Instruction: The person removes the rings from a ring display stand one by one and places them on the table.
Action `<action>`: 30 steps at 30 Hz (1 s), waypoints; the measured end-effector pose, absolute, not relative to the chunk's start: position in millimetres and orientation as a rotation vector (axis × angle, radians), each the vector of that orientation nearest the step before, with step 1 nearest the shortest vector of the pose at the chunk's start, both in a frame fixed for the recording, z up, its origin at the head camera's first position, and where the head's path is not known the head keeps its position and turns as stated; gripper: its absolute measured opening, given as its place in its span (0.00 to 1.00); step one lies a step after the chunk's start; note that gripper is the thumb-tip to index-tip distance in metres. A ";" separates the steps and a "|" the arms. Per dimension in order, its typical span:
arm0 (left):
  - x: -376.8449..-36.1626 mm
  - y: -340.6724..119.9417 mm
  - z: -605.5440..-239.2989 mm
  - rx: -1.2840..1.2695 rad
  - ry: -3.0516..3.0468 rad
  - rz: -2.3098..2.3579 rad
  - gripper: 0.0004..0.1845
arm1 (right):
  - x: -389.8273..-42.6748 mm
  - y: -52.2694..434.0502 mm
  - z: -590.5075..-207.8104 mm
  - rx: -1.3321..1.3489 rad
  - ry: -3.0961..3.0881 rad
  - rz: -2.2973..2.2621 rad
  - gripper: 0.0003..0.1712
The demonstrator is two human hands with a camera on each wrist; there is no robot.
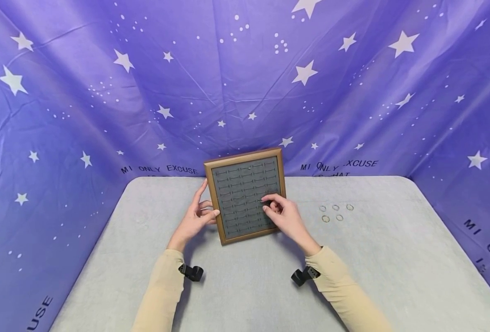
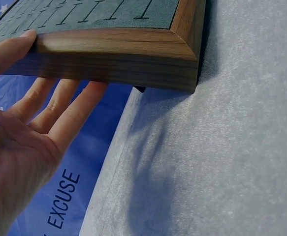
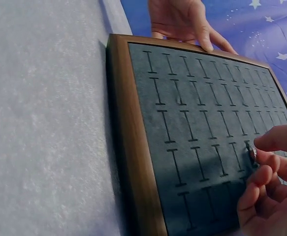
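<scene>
A wooden-framed ring tray (image 1: 245, 153) with grey velvet slots stands propped at a tilt on the grey table (image 1: 245, 286). My left hand (image 1: 196, 216) holds the tray's left rim (image 2: 118, 54), thumb on top and straight fingers (image 2: 59, 105) under the edge. My right hand (image 1: 267, 203) pinches a small ring (image 3: 253, 153) between thumb and fingers at a slot on the tray's right side (image 3: 128, 128). The left hand (image 3: 182, 19) shows at the far rim in the right wrist view. One small ring (image 1: 249, 168) sits in a slot near the top.
Several loose gold rings (image 1: 335, 212) lie on the table right of the tray. A purple starred cloth (image 1: 245, 83) hangs behind and at both sides. Black wrist camera mounts (image 1: 192, 272) sit under both sleeves.
</scene>
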State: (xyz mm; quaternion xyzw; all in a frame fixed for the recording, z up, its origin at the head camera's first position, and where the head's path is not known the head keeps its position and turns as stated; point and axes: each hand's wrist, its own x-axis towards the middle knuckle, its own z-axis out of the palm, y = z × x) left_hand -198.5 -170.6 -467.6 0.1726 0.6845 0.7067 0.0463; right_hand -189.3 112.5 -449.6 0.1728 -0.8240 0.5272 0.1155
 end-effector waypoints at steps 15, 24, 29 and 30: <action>-197.4 -170.5 -468.0 0.518 2.101 2.158 0.50 | -192.4 105.9 -450.4 0.369 -2.380 1.561 0.07; -194.8 -171.0 -471.4 0.512 2.111 2.134 0.50 | -188.0 108.9 -454.1 0.408 -2.363 1.677 0.07; -197.5 -170.4 -469.7 0.523 2.116 2.152 0.50 | -181.0 109.0 -439.0 0.436 -2.354 1.720 0.05; -197.7 -170.3 -469.2 0.524 2.116 2.152 0.50 | -178.1 109.0 -434.2 0.437 -2.351 1.725 0.05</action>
